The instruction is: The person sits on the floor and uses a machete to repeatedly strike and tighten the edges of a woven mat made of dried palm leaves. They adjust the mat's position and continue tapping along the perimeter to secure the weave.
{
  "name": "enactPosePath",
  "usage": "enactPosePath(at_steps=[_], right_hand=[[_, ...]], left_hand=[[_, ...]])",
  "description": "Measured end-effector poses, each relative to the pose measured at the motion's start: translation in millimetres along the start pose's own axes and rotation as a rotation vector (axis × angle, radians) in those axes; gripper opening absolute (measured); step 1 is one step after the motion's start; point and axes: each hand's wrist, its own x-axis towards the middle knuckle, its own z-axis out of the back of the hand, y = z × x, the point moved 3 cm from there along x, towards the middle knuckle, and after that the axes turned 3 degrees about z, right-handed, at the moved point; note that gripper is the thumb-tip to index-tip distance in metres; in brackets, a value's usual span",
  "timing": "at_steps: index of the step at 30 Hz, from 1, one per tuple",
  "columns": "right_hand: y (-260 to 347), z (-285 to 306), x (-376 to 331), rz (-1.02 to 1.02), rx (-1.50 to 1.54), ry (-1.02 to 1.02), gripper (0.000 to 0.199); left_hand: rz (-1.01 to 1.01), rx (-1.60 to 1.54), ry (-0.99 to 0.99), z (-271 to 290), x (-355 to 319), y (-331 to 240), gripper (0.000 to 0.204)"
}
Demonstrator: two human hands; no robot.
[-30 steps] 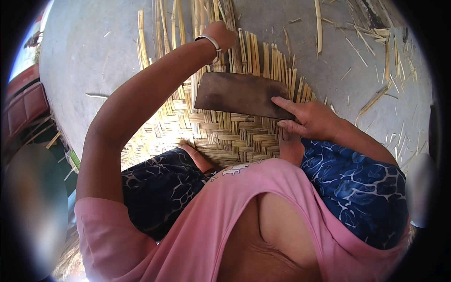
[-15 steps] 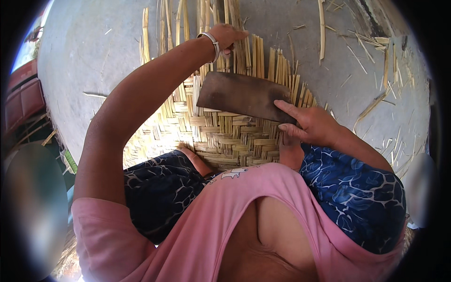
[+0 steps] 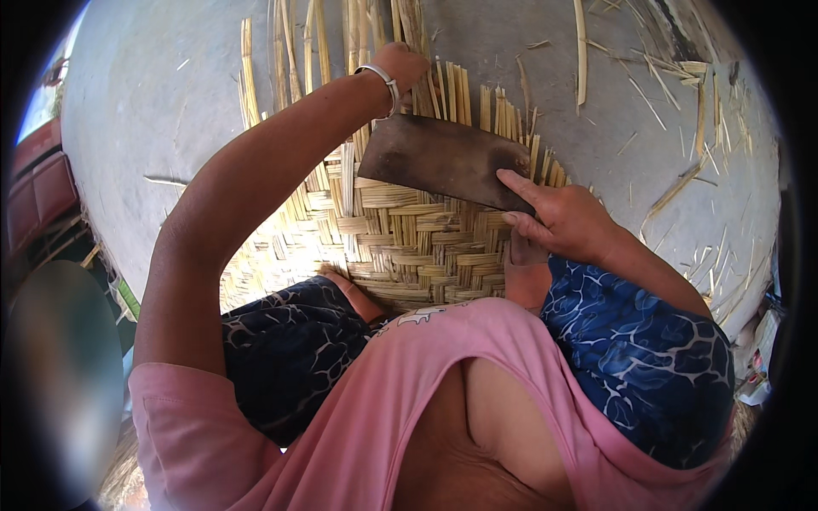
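Observation:
A woven mat of pale split-cane strips [image 3: 426, 251] lies on the ground in front of me, its uneven strip ends fanning out along the far edge. My left hand [image 3: 400, 68], with a silver bangle at the wrist, is closed round upright cane strips [image 3: 411, 21] at that edge. In my right hand [image 3: 562, 220] is a broad, dark-bladed cleaver [image 3: 439, 160], its flat face over the mat just below the strip ends. The forefinger lies along the blade; the handle is hidden by the hand. My feet rest at the mat's near edge.
Grey concrete floor [image 3: 622, 51] surrounds the mat. One long loose strip [image 3: 580, 60] lies beyond it to the right, with scattered cane scraps [image 3: 673, 200] further right. A dark red object [image 3: 43, 192] stands at the far left.
The left hand's extended forefinger has curled in round the strips, and the hand has shifted slightly left. The cleaver has moved up a little and now lies nearer the strip ends.

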Motion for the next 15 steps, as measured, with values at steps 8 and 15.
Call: enactPosePath(at_steps=[8,15], right_hand=[[0.1,-0.6,-2.2,-0.009,-0.025,0.001,0.057],[4.5,-3.4,-0.1,0.022,-0.050,-0.020,0.057]], left_hand=[[0.056,-0.567,0.095,11.9,-48.9,-28.4,0.020],[-0.020,-0.395,-0.137,10.0,-17.1,2.6,0.017]])
